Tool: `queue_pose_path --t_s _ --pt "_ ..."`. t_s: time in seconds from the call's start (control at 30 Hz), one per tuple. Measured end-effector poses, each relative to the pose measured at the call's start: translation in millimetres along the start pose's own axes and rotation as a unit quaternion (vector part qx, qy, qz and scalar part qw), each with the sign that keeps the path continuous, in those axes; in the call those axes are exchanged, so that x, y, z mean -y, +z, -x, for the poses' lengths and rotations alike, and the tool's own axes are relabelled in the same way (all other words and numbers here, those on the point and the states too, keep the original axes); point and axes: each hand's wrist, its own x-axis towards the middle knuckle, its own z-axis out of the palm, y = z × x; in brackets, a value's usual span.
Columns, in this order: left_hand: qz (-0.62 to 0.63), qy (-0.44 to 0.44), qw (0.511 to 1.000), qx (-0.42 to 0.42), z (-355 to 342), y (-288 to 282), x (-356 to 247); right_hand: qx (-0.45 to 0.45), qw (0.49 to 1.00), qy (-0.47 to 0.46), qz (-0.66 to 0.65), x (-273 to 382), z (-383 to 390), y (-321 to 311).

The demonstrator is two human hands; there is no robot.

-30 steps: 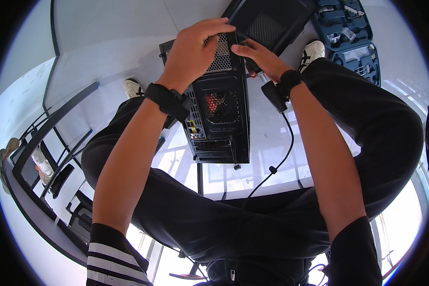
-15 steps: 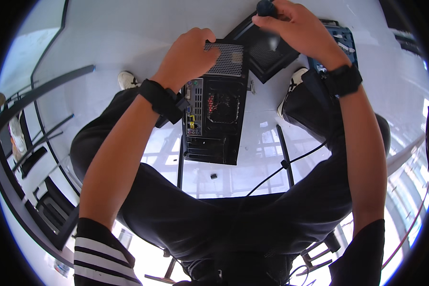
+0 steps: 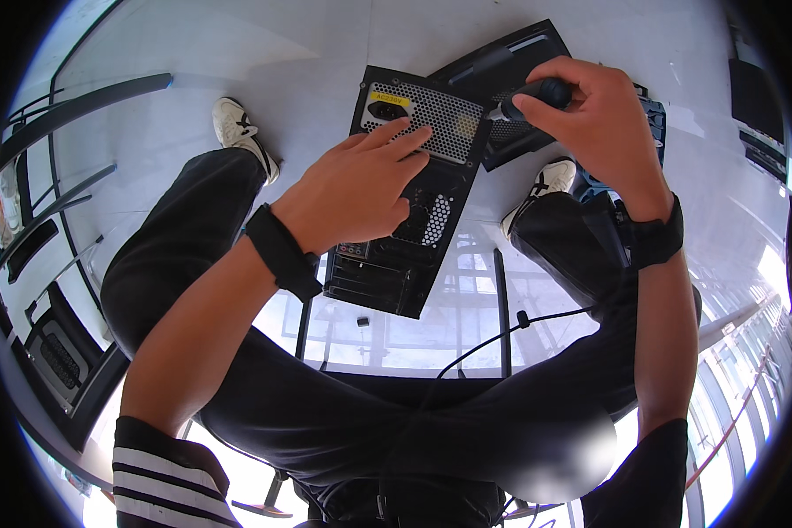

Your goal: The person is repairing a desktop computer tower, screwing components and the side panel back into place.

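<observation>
A black desktop computer case (image 3: pixel 380 290) stands on the floor between my feet, its rear side facing up at me. At its far end sits the power supply (image 3: pixel 440 114), with a honeycomb grille, a socket and a yellow label. My left hand (image 3: pixel 356 189) lies over the case with fingers spread, the fingertips on the lower part of the grille; it hides much of the port panel. My right hand (image 3: pixel 594 110) grips a dark-handled screwdriver (image 3: pixel 546 91) beside the far right of the case. The tool's shaft points left at the edge of the power supply; whether its tip touches cannot be told.
Behind the case to the right lies a black panel (image 3: pixel 537 53). A blue tool case (image 3: pixel 653 123) is partly hidden behind my right hand. A small black piece (image 3: pixel 363 322) lies on the floor near me. A black cable (image 3: pixel 484 341) crosses beside my right leg.
My left hand has come down from the far end onto the case, fingers now spread. My right hand has brought the screwdriver nearer, beside the power supply. The case appears tilted in view.
</observation>
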Motion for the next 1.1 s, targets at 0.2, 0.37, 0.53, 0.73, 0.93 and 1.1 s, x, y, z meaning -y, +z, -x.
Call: queue_pose_path --t_s 0.2,0.37,0.53,0.73,0.93,1.1 --pt "-0.002 0.004 1.000 -0.006 2 6 3 0.000 1.000 -0.008 0.007 1 0 -2" --pt "0.037 -0.008 0.999 -0.014 -5 4 9 0.008 1.000 -0.005 0.009 -6 2 3" --pt "0.129 -0.106 0.985 -0.033 -22 -21 2 0.009 1.000 -0.004 -0.005 -11 2 5" --pt "0.018 -0.235 0.960 -0.148 -22 -26 34 0.003 1.000 -0.023 0.010 -9 1 7" --pt "0.002 -0.300 0.952 0.059 -16 -17 28 0.012 0.998 -0.051 0.026 -7 -1 10" --pt "0.023 -0.295 0.954 0.052 -17 -12 27 0.014 0.998 -0.056 0.026 -3 -1 14"
